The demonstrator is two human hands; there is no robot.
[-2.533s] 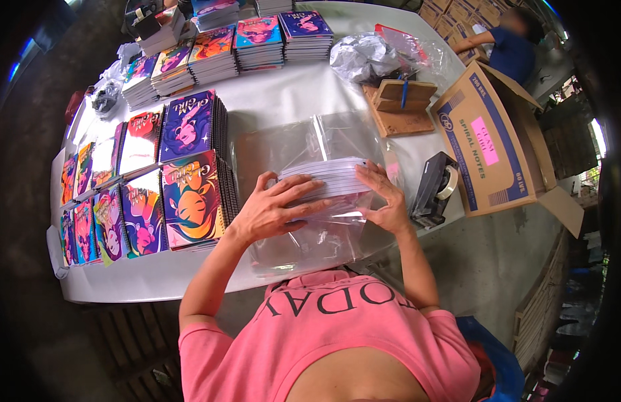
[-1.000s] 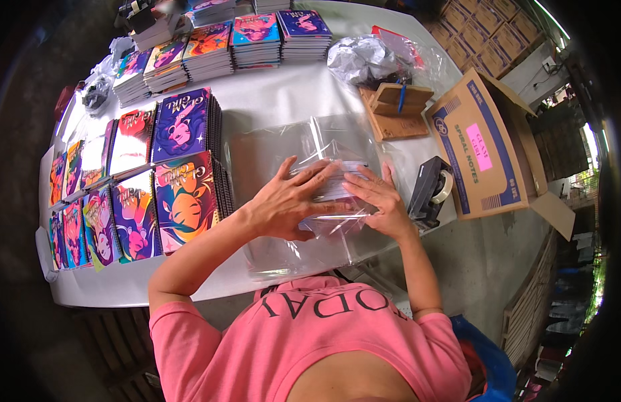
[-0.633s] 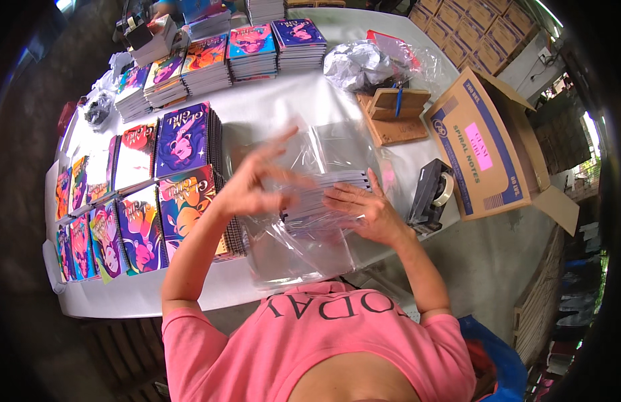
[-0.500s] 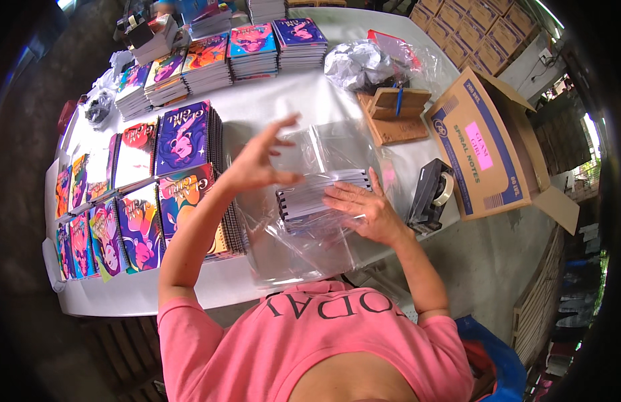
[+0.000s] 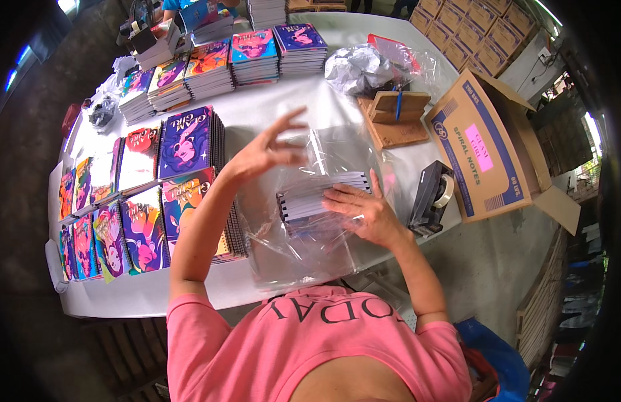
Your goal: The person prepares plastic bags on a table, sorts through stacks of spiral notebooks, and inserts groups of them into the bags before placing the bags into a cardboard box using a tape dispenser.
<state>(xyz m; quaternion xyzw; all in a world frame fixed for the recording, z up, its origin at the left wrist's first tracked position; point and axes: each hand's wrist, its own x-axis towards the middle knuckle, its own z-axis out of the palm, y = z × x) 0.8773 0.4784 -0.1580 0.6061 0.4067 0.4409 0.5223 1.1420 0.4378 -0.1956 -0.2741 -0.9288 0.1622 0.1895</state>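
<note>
A stack of spiral notebooks (image 5: 309,203) lies edge-on in front of me, with white pages and black binding showing at its ends. Clear plastic wrap (image 5: 290,258) spreads under and around it; I cannot tell how much of the stack is inside. My right hand (image 5: 364,209) rests flat on the stack, fingers stretched out. Above the plastic at the stack's far left, my left hand (image 5: 269,151) is raised with spread fingers and nothing in it. To its left stand rows of colourful spiral notebooks (image 5: 184,144), closely packed.
At the right are a black tape dispenser (image 5: 427,199), a wooden stand (image 5: 396,119) with a blue pen and an open cardboard box (image 5: 481,151). Crumpled plastic (image 5: 357,69) and more notebook stacks (image 5: 255,57) line the far side. Another person's blue sleeve (image 5: 171,5) shows beyond the table.
My left hand has shifted slightly up and to the right, still spread. My right hand stays on the stack. The whole view has moved a little.
</note>
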